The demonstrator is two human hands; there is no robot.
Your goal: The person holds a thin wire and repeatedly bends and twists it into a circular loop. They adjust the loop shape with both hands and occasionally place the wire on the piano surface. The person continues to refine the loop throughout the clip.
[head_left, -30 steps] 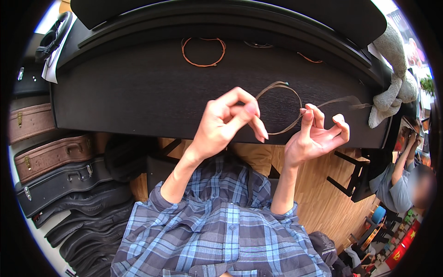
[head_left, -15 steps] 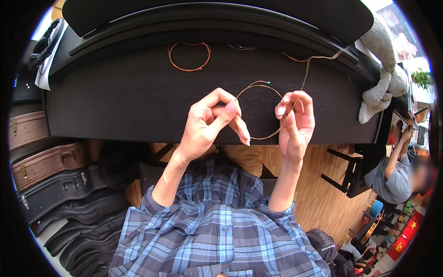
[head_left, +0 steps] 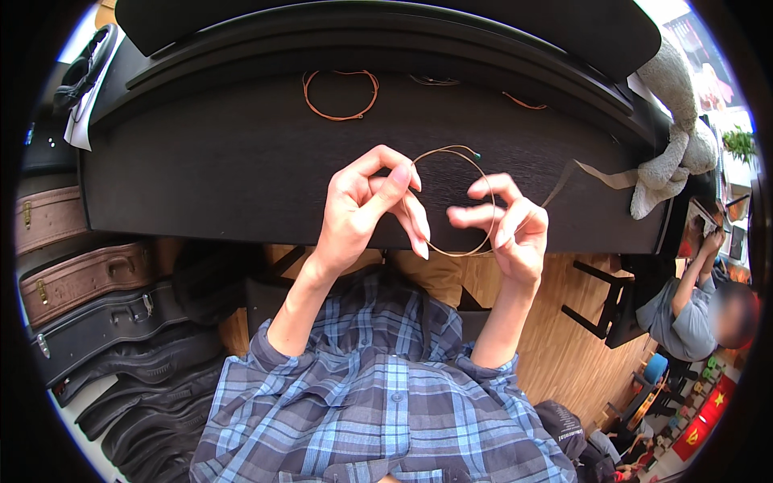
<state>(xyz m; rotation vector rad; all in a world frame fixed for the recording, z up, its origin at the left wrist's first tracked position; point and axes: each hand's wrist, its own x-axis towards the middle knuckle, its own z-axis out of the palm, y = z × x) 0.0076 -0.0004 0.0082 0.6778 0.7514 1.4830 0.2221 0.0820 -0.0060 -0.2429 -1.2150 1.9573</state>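
Coiled string (head_left: 459, 255), brownish, held in the air above the near edge of a black surface (head_left: 201, 177), between the person's two hands. Its small green end (head_left: 477, 157) stands out at the upper right of the loop. Left hand (head_left: 358, 205): thumb and index finger closed together on the left side of the coil; the portion within the grip is hidden, and the remaining fingers curl loosely below. Right hand (head_left: 522, 237): fingers bent and spread apart, with the coil's right side crossing in front of or behind them; blur hides which, and whether any finger pinches the string cannot be told. A free length (head_left: 605, 177) runs from this hand toward a grey plush toy (head_left: 684, 153), smeared into a ribbon-like band; its far end is hard to make out. Farther back on the surface lie an orange loop (head_left: 338, 119), a faint thin strand (head_left: 435, 80) too dim to resolve, and a short orange piece (head_left: 525, 102). At left, instrument cases (head_left: 84, 280) are partly lost in shadow and cut by the fisheye rim. At far right, a second person (head_left: 684, 314) handles something indistinct.
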